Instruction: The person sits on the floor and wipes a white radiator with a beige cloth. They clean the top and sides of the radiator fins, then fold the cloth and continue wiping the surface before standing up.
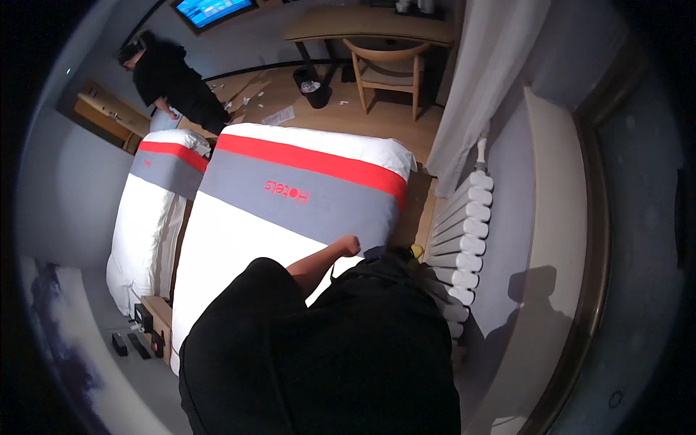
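Observation:
My left hand (350, 246), its fingers curled in, hangs in front of my body over the near right side of a bed; I see nothing held in it. Below and beyond it lies the grey bed runner (337, 204), which has a red band (310, 160) and red lettering. White bedding (228, 250) covers the rest of this bed (326, 136). My right hand is out of view, on the side where my dark clothing meets the white radiator (472, 228). A yellow-tipped shoe (416, 250) shows by the bed's side.
A second bed (144, 217) stands to the left, with a nightstand (157, 326) between the headends. Beyond the beds a person in black (168, 76) leans over. Litter and a paper sheet (278, 116) lie near a bin (315, 95), chair (386, 70) and desk (370, 24). A curtain (484, 81) hangs right.

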### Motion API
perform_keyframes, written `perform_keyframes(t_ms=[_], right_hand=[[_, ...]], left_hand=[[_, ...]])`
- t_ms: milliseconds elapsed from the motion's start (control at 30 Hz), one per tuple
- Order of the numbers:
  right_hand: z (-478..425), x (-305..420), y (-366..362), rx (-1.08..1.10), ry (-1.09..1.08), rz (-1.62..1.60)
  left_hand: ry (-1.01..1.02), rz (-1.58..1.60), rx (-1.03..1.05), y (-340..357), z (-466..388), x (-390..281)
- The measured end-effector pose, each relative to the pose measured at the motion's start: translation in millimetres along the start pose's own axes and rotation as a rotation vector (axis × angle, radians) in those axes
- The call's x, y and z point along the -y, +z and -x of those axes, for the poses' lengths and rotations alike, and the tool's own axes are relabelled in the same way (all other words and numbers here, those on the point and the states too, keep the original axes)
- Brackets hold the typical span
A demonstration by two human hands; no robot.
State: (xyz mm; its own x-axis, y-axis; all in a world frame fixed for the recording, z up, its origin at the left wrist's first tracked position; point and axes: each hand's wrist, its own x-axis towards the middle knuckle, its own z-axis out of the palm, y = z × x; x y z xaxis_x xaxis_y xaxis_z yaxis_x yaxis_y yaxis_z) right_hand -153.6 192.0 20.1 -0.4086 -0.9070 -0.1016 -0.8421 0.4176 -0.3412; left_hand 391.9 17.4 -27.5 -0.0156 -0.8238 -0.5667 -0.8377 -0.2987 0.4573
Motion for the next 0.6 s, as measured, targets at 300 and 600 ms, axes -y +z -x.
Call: perform_keyframes(t_ms=[300, 600], right_hand=[[-43.2, 44.8, 18.5, 0.007, -0.080, 0.023], [-104.4, 117.3, 35.9, 0.099, -0.229, 0.007]], left_hand=[[0.072, -0.259, 0.199, -10.0, 17.8, 53.4], [-0.002, -0.047, 0.121, 39.0, 10.6, 64.2]])
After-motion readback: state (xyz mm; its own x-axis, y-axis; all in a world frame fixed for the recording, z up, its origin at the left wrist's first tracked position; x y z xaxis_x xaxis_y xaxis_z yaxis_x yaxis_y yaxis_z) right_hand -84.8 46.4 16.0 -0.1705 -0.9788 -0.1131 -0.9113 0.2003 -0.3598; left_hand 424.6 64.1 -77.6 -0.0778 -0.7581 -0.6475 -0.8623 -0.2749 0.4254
